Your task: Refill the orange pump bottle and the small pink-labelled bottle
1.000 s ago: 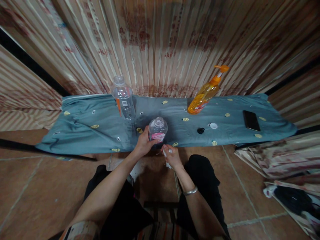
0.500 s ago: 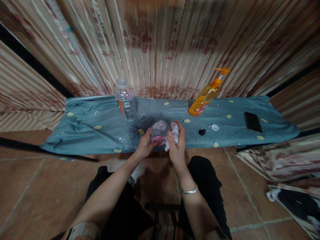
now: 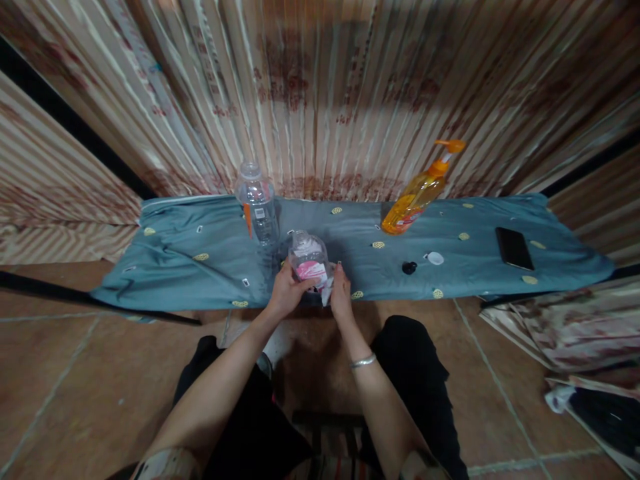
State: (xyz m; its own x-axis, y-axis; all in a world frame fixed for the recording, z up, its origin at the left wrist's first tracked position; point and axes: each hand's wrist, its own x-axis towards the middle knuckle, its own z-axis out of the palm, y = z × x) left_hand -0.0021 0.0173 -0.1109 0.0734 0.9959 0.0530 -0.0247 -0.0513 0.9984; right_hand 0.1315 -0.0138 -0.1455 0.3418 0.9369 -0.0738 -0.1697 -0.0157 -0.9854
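Note:
In the head view, my left hand (image 3: 286,291) is wrapped round the lower left of a small clear plastic bottle (image 3: 307,252) with a pink and white label. The bottle is held tilted near the front edge of the cloth. My right hand (image 3: 341,292) is closed at the bottle's lower right, pinching a crumpled white tissue (image 3: 327,292). Crumpled white also shows through the clear wall; whether it lies inside or behind, I cannot tell. Behind my left hand stands a larger clear plastic bottle (image 3: 260,213), uncapped, with an orange label strip.
On the blue-green cloth (image 3: 170,267) stands an orange pump bottle (image 3: 413,203). To its right lie a small black object (image 3: 409,267), a white round lid (image 3: 435,258) and a dark phone (image 3: 515,248). A striped curtain (image 3: 320,120) hangs directly behind.
The small bottle has tilted and turned, bringing its label into fuller view. My right hand moved left and lower with the tissue. White now shows through the bottle's upper part.

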